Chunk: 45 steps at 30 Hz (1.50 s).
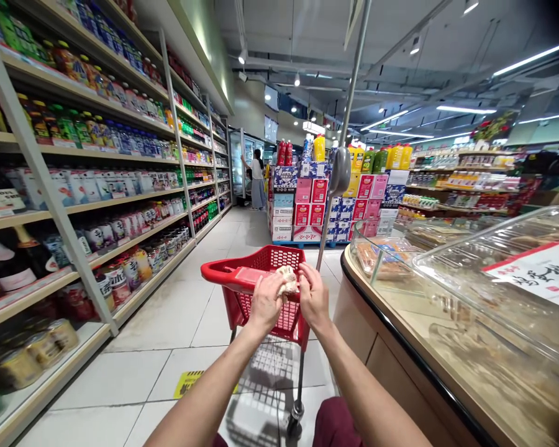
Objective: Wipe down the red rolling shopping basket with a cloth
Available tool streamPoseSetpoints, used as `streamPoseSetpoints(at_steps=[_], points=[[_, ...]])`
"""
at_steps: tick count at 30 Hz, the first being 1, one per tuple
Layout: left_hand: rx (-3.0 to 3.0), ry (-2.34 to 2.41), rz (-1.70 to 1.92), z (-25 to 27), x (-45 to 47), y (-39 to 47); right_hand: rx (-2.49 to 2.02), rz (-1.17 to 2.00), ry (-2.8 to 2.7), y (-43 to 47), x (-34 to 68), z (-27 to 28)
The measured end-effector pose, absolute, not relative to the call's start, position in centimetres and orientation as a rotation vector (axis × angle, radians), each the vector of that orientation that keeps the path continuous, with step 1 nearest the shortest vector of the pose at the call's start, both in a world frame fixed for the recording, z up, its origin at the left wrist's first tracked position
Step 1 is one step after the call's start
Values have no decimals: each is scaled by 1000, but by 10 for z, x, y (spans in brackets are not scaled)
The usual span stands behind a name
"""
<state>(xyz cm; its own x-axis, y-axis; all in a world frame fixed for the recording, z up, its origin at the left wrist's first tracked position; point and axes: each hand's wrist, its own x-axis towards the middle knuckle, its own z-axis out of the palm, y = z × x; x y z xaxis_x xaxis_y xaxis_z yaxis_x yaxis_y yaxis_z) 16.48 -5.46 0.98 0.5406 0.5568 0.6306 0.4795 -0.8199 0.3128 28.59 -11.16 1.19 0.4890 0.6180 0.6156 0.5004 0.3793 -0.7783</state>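
Cloth (287, 279): bunched on the red cart's (271, 304) handle (246, 276), right of its middle, between the hands.
Handle: long axis runs left to right across the cart's near side.
Left hand (266, 302): nearer the cloth, fingers closed on it from the left.
Right hand (314, 296): just right of the cloth, fingers half curled; cannot tell whether they grasp cloth or handle.
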Motion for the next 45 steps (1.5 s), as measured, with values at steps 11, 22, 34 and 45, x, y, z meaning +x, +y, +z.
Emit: streamPoseSetpoints(at_steps=[11,22,34,45], points=[[2790,941,1214,20,139,-31,-1488,-242,-1341,-117,283,-11],[2917,926,791,47,166,-37,-1356,-198,-1327,-128,282,-18],[2828,754,1212,9,151,-41,-1411,-195,-1302,-132,287,-18],[2846,728,1377,7,128,-33,-1467,-294,-1399,-132,280,-15]])
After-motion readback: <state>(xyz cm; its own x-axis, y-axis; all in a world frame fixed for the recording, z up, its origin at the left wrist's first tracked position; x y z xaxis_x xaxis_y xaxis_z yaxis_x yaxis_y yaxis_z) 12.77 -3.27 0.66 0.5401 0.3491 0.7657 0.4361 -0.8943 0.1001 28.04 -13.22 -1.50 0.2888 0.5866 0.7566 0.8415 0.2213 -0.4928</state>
